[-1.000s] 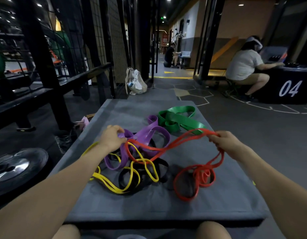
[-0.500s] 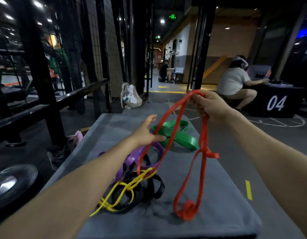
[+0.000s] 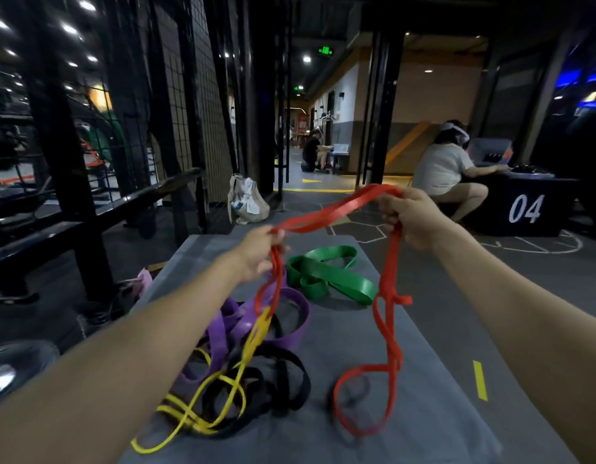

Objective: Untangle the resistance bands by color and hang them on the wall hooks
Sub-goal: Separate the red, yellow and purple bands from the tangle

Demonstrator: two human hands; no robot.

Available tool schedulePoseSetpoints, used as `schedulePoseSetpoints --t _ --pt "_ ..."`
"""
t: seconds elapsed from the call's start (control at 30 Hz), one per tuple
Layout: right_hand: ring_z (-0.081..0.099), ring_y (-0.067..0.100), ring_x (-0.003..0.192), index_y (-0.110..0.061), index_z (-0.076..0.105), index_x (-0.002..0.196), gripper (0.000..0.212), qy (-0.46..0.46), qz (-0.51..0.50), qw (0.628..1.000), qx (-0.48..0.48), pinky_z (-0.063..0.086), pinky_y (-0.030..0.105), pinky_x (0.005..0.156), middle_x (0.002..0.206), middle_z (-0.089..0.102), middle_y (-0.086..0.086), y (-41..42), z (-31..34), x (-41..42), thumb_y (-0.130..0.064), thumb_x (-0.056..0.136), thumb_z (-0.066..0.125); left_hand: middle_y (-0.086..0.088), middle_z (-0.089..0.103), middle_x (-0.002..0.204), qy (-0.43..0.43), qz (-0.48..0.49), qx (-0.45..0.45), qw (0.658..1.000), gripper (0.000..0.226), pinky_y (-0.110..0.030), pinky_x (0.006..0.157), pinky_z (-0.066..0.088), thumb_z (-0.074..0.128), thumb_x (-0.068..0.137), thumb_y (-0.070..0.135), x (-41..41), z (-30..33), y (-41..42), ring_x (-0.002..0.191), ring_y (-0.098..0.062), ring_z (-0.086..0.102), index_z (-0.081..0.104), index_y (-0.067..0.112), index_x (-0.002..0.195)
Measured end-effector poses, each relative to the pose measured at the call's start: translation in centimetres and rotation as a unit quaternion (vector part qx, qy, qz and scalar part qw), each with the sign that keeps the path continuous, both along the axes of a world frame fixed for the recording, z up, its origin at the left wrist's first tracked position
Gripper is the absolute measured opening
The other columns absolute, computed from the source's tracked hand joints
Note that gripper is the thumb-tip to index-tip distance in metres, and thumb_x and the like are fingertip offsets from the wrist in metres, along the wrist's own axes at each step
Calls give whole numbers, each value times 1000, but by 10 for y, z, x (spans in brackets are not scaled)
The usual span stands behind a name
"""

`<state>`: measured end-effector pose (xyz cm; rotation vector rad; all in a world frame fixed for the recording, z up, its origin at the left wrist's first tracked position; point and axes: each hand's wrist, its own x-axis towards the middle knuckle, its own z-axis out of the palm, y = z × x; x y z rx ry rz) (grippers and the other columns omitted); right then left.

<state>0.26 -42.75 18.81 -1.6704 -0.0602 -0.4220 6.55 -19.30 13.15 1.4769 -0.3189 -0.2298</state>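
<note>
A red band (image 3: 388, 296) stretches in the air between my two hands above the grey padded bench (image 3: 440, 413). My right hand (image 3: 410, 219) grips its upper end, and a long twisted loop hangs from there down to the bench. My left hand (image 3: 261, 251) pinches the other end, whose strand drops into the pile and hooks the yellow band (image 3: 223, 396). The yellow band lies tangled with a purple band (image 3: 256, 326) and a black band (image 3: 283, 380). A green band (image 3: 330, 276) lies apart, farther back. No wall hooks are in view.
A black metal rack with wire mesh (image 3: 99, 169) runs along the left. A weight plate (image 3: 12, 366) lies on the floor at lower left. A bag (image 3: 248, 200) stands beyond the bench. A seated person (image 3: 447, 172) works at a box marked 04 (image 3: 524, 209).
My left hand went from reaching open toward the red band to pinching it. Both hands have lifted the band off the bench, and one yellow loop rises with it.
</note>
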Motion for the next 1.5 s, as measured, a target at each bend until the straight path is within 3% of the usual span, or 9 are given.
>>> schedulePoseSetpoints --t 0.13,0.27,0.5,0.63,1.03,1.13,1.23,1.33,1.5 --pt "42 12 58 -11 58 89 7 34 38 987 -150 36 23 57 70 49 3 16 -5 -4 -5 87 59 -1 48 74 -12 -28 -42 999 22 -44 84 42 39 98 7 4 44 -2 75 -11 55 49 16 80" --pt "62 25 86 -5 61 110 39 75 71 965 -240 50 40 83 94 63 14 46 -15 -4 -24 77 73 -4 51 78 -33 -39 -56 997 21 -42 76 48 42 97 8 -2 67 -17 77 -15 56 51 12 78" --pt "34 6 41 -16 44 60 34 71 91 981 -156 29 17 41 55 36 0 78 -41 9 -16 86 66 5 65 66 -61 -58 -39 996 17 -23 73 53 49 94 8 -9 57 -29 73 -8 60 58 13 80" --pt "35 12 48 -12 52 67 25 75 40 986 -141 30 23 46 57 40 2 59 -35 12 -19 91 59 9 63 87 -53 -81 94 991 6 -28 94 37 60 87 17 3 33 -10 93 -6 54 60 23 88" --pt "35 15 46 -7 50 91 9 38 -42 991 -125 31 16 35 59 37 6 23 17 19 -10 97 45 -5 51 126 -62 -152 140 976 68 -31 104 40 79 69 4 -23 -44 -94 116 -12 48 45 7 129" --pt "39 10 35 -6 51 91 10 35 -48 993 -106 36 16 33 57 38 6 17 22 15 -11 97 44 -2 59 107 -35 -223 154 962 55 -25 85 52 82 65 9 -31 -84 -119 91 -1 60 53 15 112" --pt "54 23 61 -4 54 94 13 16 -95 993 -72 59 43 64 75 52 22 -3 24 17 -16 95 49 6 59 76 -1 -260 204 944 28 -8 63 49 67 78 -7 -41 -109 -125 54 9 58 54 16 87" --pt "62 38 89 -9 54 77 22 25 -149 986 -70 45 68 84 86 57 25 -36 20 26 -28 88 54 14 62 54 -5 -284 218 934 26 -5 63 45 61 82 -7 -49 -127 -123 52 9 57 58 18 82" --pt "61 38 93 -12 51 75 22 38 -163 986 -17 53 49 82 98 59 28 -39 22 24 -20 95 49 1 44 111 21 -236 168 957 78 -19 88 39 83 65 15 -58 -133 -145 105 -8 44 36 18 127"
